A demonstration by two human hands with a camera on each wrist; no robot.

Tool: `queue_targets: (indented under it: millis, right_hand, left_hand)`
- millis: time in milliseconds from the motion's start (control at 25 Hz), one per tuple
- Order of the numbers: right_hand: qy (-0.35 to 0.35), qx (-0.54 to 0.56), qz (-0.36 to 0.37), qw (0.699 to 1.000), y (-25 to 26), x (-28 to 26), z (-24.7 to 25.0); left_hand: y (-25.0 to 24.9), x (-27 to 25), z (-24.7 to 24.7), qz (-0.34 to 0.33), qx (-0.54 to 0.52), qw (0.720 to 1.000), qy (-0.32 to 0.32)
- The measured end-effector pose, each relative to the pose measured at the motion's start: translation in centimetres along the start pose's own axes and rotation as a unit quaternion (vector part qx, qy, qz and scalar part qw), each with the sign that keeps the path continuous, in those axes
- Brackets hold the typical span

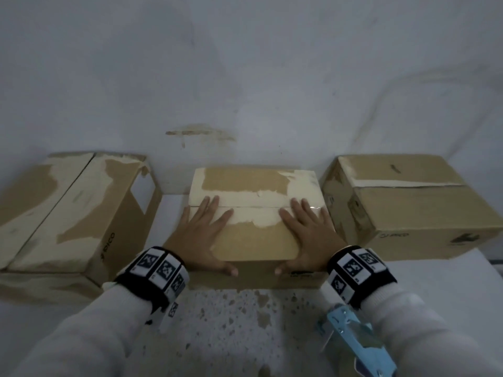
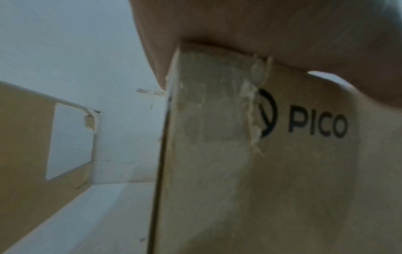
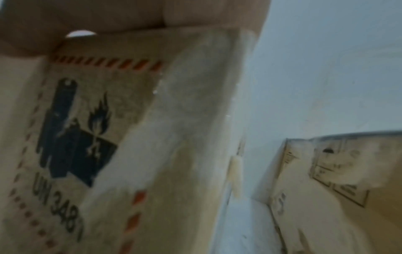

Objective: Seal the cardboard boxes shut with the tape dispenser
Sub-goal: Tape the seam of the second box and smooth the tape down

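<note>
The middle cardboard box (image 1: 255,238) stands against the wall with its two top flaps closed and a seam across the lid. My left hand (image 1: 202,229) lies flat on the left side of the lid, fingers spread, thumb over the front edge. On the right side my right hand (image 1: 306,229) presses flat the same way. In the left wrist view the box's front face (image 2: 282,171) shows a PICO logo. The right wrist view shows its front face (image 3: 152,154) with a battery warning label. A light blue tape dispenser (image 1: 353,338) lies on the table under my right forearm.
A second box (image 1: 68,213) stands at the left and a third box (image 1: 408,205) at the right, both with torn paper patches. A white wall (image 1: 245,77) rises right behind them. The speckled table surface (image 1: 231,322) lies in front of the middle box.
</note>
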State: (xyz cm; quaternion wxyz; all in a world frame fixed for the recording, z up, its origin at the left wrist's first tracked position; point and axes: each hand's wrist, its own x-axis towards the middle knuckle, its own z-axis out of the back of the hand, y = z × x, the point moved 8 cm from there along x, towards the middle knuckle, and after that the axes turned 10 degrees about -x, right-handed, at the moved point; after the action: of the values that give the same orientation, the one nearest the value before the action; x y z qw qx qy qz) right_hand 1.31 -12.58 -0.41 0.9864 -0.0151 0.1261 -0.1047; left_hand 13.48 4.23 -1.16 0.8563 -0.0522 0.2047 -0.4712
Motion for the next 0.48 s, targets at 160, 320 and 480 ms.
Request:
queue_targets:
  millis: [160, 320, 480]
  right_hand:
    - [0.002, 0.014, -0.029, 0.999, -3.5, 0.2, -0.2]
    - [0.005, 0.035, -0.084, 0.996, -8.0, -0.3, -0.2]
    - [-0.014, 0.031, -0.084, 0.996, -9.1, 0.0, -0.2]
  left_hand:
    - [-1.7, 3.2, 0.4, -0.003, -0.001, 1.000, -0.019]
    - [-4.3, 7.3, 0.7, -0.018, -0.012, 0.999, -0.034]
    - [-4.7, 8.6, 1.1, -0.019, -0.001, 0.999, -0.046]
